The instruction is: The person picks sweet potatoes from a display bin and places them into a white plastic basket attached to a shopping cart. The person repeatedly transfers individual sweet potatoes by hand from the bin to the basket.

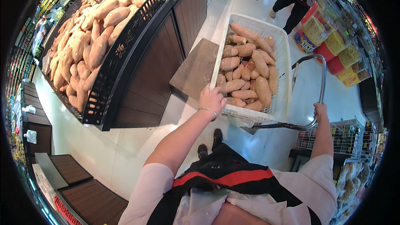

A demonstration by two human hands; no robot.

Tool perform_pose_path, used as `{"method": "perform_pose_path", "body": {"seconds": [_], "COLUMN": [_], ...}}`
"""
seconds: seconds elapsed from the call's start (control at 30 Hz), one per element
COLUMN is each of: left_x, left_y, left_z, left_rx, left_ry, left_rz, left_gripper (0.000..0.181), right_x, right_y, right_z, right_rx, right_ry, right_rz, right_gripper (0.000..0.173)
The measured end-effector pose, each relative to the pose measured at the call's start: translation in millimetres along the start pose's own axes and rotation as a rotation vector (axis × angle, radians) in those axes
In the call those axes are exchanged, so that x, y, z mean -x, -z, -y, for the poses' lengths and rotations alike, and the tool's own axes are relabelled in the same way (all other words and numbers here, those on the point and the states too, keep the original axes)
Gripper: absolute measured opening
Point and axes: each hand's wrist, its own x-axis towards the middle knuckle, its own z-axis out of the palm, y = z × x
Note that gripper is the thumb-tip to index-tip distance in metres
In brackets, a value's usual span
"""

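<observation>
A white plastic crate (282,78) holds a heap of sweet potatoes (245,50) and stands in front of me, raised off the floor. My left hand (212,99), with a bracelet at the wrist, grips the crate's near left corner. Off to the right, my right hand (320,111) is closed around the curved metal handle (323,81) of a cart. The handle's frame runs beside and beneath the crate; the cart's base is mostly hidden.
A display bin (147,69) with dark wood panels, heaped with sweet potatoes (84,44), stands at left. A flat brown board (197,65) lies beside it. Another person (297,0) is at upper right, near clear tubs of dry goods (334,42). Wire baskets (331,137) stand at right.
</observation>
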Motion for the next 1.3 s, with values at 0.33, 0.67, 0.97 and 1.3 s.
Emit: {"method": "perform_pose_path", "body": {"seconds": [0.33, 0.67, 0.97, 1.3], "left_x": [39, 86, 108, 151], "left_y": [-4, 6, 15, 35], "left_z": [22, 50, 90, 127], "left_rx": [-0.074, 0.007, -0.172, -0.273], "left_ry": [0.033, -0.013, -0.208, -0.307], "left_rz": [0.028, 0.044, 0.204, 0.143], "left_gripper": [0.031, 0.031, 0.035, 0.030], "right_x": [73, 206, 339, 508], "right_y": [2, 0, -24, -66], "right_z": [-66, -121, -178, -206], "right_rx": [-0.143, -0.221, -0.323, -0.620], "right_ry": [-0.045, -0.116, -0.171, -0.160], "right_rz": [0.014, -0.104, -0.292, -0.328], "right_gripper": [0.011, 0.011, 0.012, 0.013]}}
